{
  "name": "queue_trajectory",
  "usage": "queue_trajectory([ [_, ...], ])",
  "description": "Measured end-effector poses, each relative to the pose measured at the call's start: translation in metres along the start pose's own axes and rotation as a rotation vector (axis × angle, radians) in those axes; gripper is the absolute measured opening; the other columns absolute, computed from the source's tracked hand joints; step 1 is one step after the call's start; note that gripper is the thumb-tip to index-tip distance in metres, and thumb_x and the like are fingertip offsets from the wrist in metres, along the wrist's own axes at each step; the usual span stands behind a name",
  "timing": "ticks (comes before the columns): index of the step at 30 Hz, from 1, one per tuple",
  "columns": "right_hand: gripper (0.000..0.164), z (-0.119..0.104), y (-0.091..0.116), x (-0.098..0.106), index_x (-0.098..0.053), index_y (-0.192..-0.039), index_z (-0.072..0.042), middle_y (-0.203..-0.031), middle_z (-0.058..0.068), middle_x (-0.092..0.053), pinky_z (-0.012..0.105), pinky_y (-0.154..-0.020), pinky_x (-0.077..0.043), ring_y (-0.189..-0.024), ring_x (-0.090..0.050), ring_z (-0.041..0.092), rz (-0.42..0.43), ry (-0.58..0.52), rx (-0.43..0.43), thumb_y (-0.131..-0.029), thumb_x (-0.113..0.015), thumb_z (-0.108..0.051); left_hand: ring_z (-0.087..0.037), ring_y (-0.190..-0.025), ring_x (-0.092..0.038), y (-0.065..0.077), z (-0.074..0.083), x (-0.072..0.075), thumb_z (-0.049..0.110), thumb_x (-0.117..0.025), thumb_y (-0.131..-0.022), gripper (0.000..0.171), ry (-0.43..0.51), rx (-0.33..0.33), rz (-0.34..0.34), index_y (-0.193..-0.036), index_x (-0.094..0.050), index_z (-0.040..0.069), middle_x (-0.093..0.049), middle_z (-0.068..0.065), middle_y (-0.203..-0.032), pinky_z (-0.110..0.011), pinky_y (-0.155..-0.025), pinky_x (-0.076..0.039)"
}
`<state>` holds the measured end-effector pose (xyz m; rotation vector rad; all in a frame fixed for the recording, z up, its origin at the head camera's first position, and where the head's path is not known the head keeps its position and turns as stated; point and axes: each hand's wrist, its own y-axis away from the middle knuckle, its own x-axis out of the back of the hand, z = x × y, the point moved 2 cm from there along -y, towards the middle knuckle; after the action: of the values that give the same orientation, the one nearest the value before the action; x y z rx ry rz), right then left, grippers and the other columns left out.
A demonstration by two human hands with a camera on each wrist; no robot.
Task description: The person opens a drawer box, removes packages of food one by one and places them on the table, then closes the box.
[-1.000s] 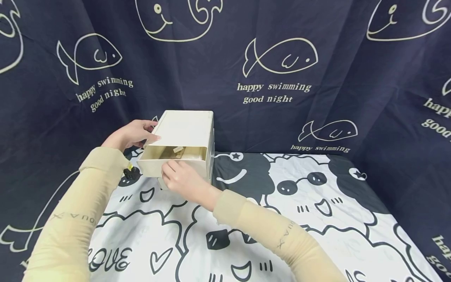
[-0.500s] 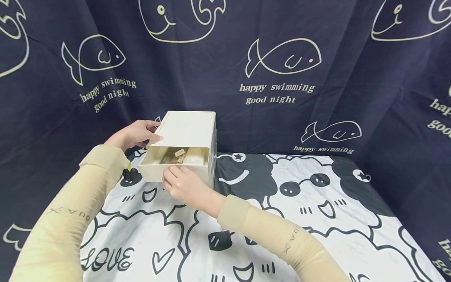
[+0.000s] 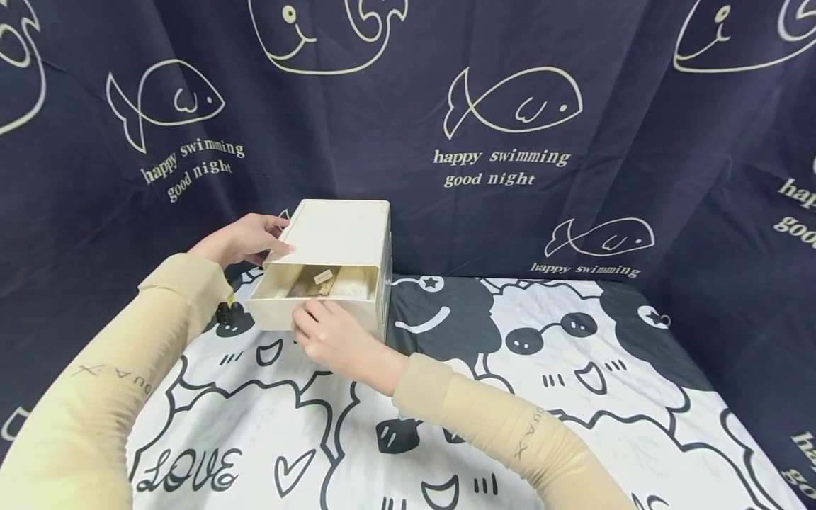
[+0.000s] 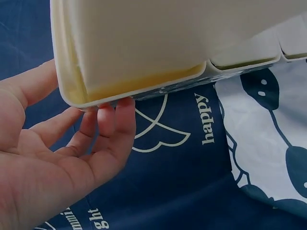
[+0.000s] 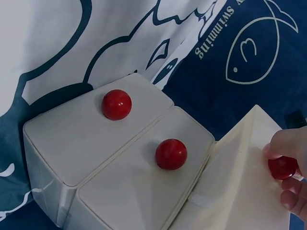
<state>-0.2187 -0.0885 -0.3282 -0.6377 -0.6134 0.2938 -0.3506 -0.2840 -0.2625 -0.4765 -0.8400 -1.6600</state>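
A white drawer cabinet (image 3: 338, 234) stands at the back of the patterned cloth, its top drawer (image 3: 270, 314) pulled partway out. My left hand (image 3: 248, 239) holds the cabinet's upper left edge, thumb on top and bent fingers against the side, as the left wrist view shows. In the right wrist view my right hand (image 5: 292, 165) pinches the red round knob (image 5: 282, 167) on that drawer's front. Inside the drawer lie a brownish item (image 3: 307, 286) with a white label (image 3: 324, 277) and a pale, shiny packet (image 3: 353, 282). Two lower drawers with red knobs (image 5: 171, 154) are closed.
Black-and-white cartoon cloth (image 3: 255, 425) covers the table. Directly behind the cabinet hangs a dark blue curtain (image 3: 408, 156) with fish drawings and lettering. It also runs along both sides.
My right hand has drawn the top drawer further out toward me, showing more of its contents. The left hand has kept its hold on the cabinet. The last half second shows little movement.
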Motion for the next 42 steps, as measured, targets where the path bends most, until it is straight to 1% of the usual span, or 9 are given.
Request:
queue_trajectory([
  [5,0.037,0.000,-0.004,0.011,-0.074,-0.087,-0.013,-0.087,-0.002,-0.060,0.022,-0.066,-0.042,-0.080,-0.052,0.015,0.043,-0.027,0.020,-0.095,-0.039,-0.003,-0.039,-0.124,-0.038,0.000,0.002,0.002,0.016,-0.065,-0.088,0.076,-0.004,0.004,-0.004,-0.149,-0.021,0.001,-0.031,-0.027,-0.141,-0.056,-0.092,-0.044],
  [12,0.034,-0.005,-0.001,0.018,-0.074,-0.088,-0.012,-0.089,-0.002,-0.059,0.022,-0.066,-0.041,-0.081,-0.051,0.015,0.010,-0.029,0.035,-0.094,-0.041,-0.005,-0.042,-0.123,-0.040,-0.002,0.003,0.003,0.016,-0.066,-0.088,0.075,-0.033,0.001,-0.016,-0.147,-0.023,-0.001,-0.034,-0.028,-0.139,-0.055,-0.092,-0.045],
  [18,0.035,-0.008,0.001,0.021,-0.074,-0.087,-0.013,-0.088,-0.002,-0.059,0.021,-0.063,-0.039,-0.079,-0.051,0.014,0.024,-0.023,0.041,-0.093,-0.041,-0.005,-0.042,-0.124,-0.040,-0.003,0.003,0.002,0.016,-0.067,-0.087,0.076,-0.039,0.018,-0.027,-0.147,-0.024,-0.001,-0.033,-0.028,-0.140,-0.054,-0.090,-0.046],
  [23,0.040,-0.010,0.002,0.024,-0.073,-0.085,-0.014,-0.087,-0.002,-0.058,0.021,-0.061,-0.037,-0.077,-0.050,0.013,0.032,-0.026,0.039,-0.095,-0.036,-0.003,-0.042,-0.124,-0.039,-0.002,0.004,0.001,0.018,-0.067,-0.087,0.078,-0.058,0.026,-0.033,-0.148,-0.022,0.000,-0.032,-0.028,-0.142,-0.055,-0.092,-0.045],
  [26,0.039,-0.011,0.003,0.024,-0.073,-0.086,-0.013,-0.089,-0.002,-0.059,0.021,-0.063,-0.039,-0.079,-0.051,0.013,0.021,-0.026,0.050,-0.095,-0.036,-0.003,-0.043,-0.124,-0.039,-0.002,0.005,0.001,0.019,-0.068,-0.087,0.078,-0.066,0.021,-0.035,-0.148,-0.022,0.000,-0.032,-0.029,-0.141,-0.054,-0.091,-0.045],
  [32,0.035,-0.011,0.007,0.026,-0.072,-0.089,-0.014,-0.093,-0.002,-0.062,0.021,-0.069,-0.043,-0.082,-0.053,0.012,0.010,-0.030,0.100,-0.095,-0.039,-0.006,-0.041,-0.122,-0.040,-0.002,0.004,0.000,0.021,-0.068,-0.087,0.078,-0.076,0.013,-0.024,-0.148,-0.024,0.000,-0.035,-0.028,-0.139,-0.054,-0.092,-0.045],
  [35,0.032,-0.010,0.007,0.028,-0.072,-0.092,-0.014,-0.092,-0.002,-0.062,0.020,-0.070,-0.044,-0.082,-0.054,0.011,0.005,-0.035,0.102,-0.095,-0.041,-0.008,-0.040,-0.122,-0.040,-0.002,0.003,-0.001,0.024,-0.069,-0.087,0.079,-0.077,-0.001,-0.035,-0.148,-0.023,0.000,-0.036,-0.027,-0.139,-0.054,-0.091,-0.045],
  [38,0.029,-0.009,0.007,0.029,-0.072,-0.096,-0.014,-0.093,-0.003,-0.063,0.020,-0.071,-0.045,-0.083,-0.054,0.010,-0.005,-0.045,0.107,-0.096,-0.043,-0.009,-0.039,-0.120,-0.043,-0.001,0.000,0.002,0.023,-0.068,-0.088,0.080,-0.079,-0.031,-0.060,-0.148,-0.022,0.000,-0.036,-0.027,-0.137,-0.052,-0.090,-0.047],
  [42,0.036,-0.011,0.010,0.024,-0.071,-0.103,-0.015,-0.099,-0.003,-0.063,0.020,-0.074,-0.045,-0.088,-0.055,0.010,-0.038,-0.062,0.118,-0.098,-0.035,-0.007,-0.037,-0.116,-0.046,0.000,-0.003,0.006,0.020,-0.068,-0.087,0.080,-0.071,-0.069,-0.078,-0.148,-0.021,-0.001,-0.036,-0.027,-0.136,-0.048,-0.087,-0.050],
])
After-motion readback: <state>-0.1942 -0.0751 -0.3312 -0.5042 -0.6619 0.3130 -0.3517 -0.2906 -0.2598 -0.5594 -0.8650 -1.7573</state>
